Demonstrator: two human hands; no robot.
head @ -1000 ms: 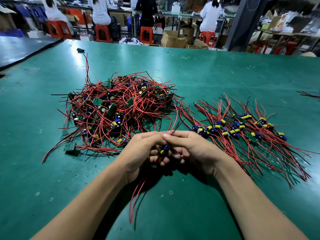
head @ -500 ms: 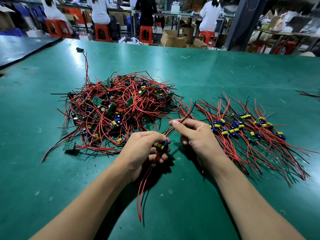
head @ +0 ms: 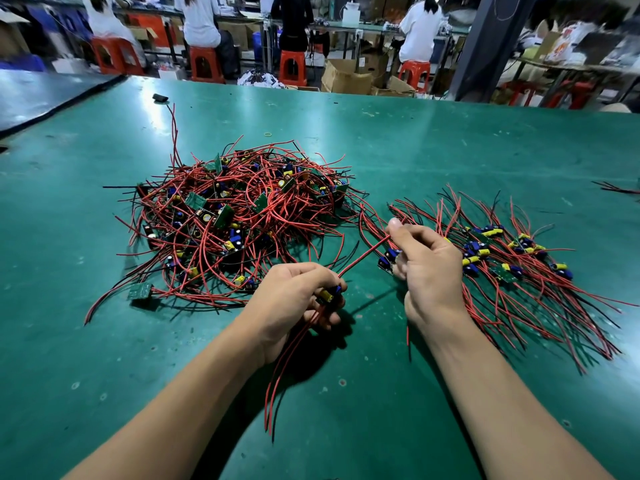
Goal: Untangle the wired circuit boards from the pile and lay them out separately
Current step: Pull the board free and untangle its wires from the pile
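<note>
A tangled pile (head: 239, 216) of small green circuit boards with red and black wires lies on the green table (head: 415, 161), left of centre. To the right, several separated boards (head: 498, 258) lie spread out with their wires fanned. My left hand (head: 294, 299) grips one board (head: 329, 294) with yellow and blue parts; its red wires hang toward me. My right hand (head: 426, 261) pinches a red wire (head: 363, 256) that runs up from that board, stretched between the two hands.
A small black part (head: 160, 97) and a yellow rubber band (head: 267, 134) lie on the far tabletop. Loose wires (head: 616, 188) sit at the right edge. People on red stools and cardboard boxes are beyond the table's far edge.
My hands have drawn apart. The right hand moved up and right, pulling a red wire straight from the board that the left hand still holds.
</note>
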